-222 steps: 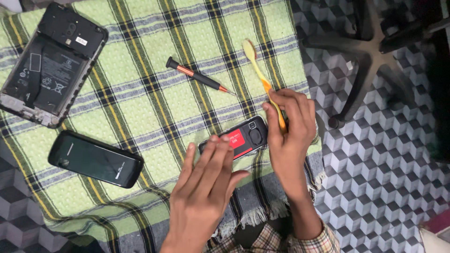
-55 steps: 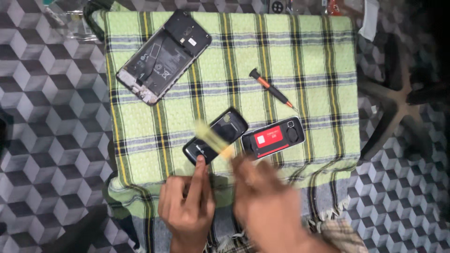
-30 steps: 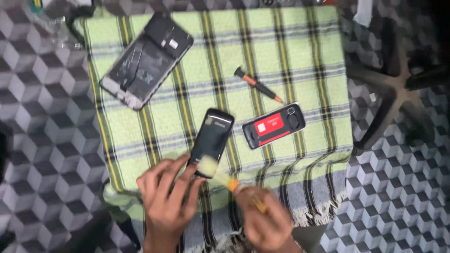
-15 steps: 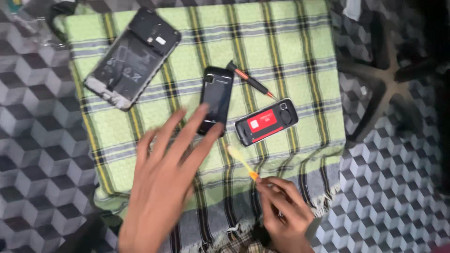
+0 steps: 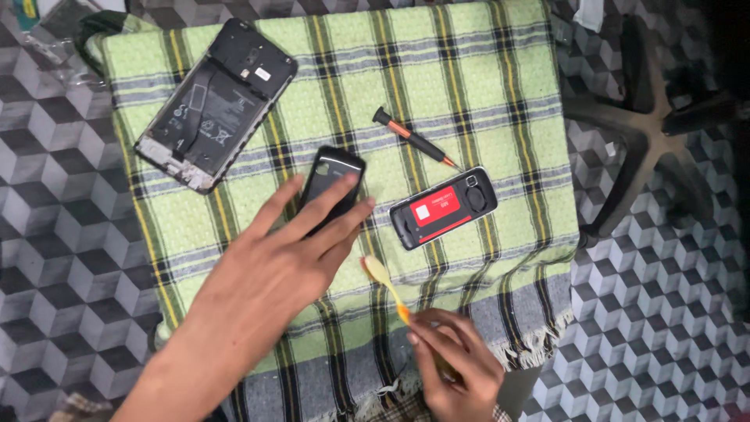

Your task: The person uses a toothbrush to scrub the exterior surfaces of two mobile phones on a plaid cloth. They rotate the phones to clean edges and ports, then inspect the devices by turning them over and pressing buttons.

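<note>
My left hand [image 5: 285, 254] lies flat with fingers spread on a black phone back cover [image 5: 334, 178] in the middle of a green plaid cloth [image 5: 469, 86]. My right hand [image 5: 457, 367] near the cloth's front edge grips a yellow and orange toothbrush [image 5: 384, 283], its head pointing up and left toward the cover. A small phone with its red battery showing [image 5: 443, 208] lies to the right of the cover. A black and orange screwdriver [image 5: 412, 138] lies just above that phone.
A larger opened phone with its insides showing [image 5: 215, 101] lies at the cloth's upper left. The cloth rests on a grey cube-patterned floor [image 5: 664, 312]. A black chair base [image 5: 656, 133] stands at the right. Plastic wrapping [image 5: 55, 31] is at the top left.
The black back cover moved from near the cloth's front edge up to the middle under my left hand. My right hand with the toothbrush pulled back toward the front edge.
</note>
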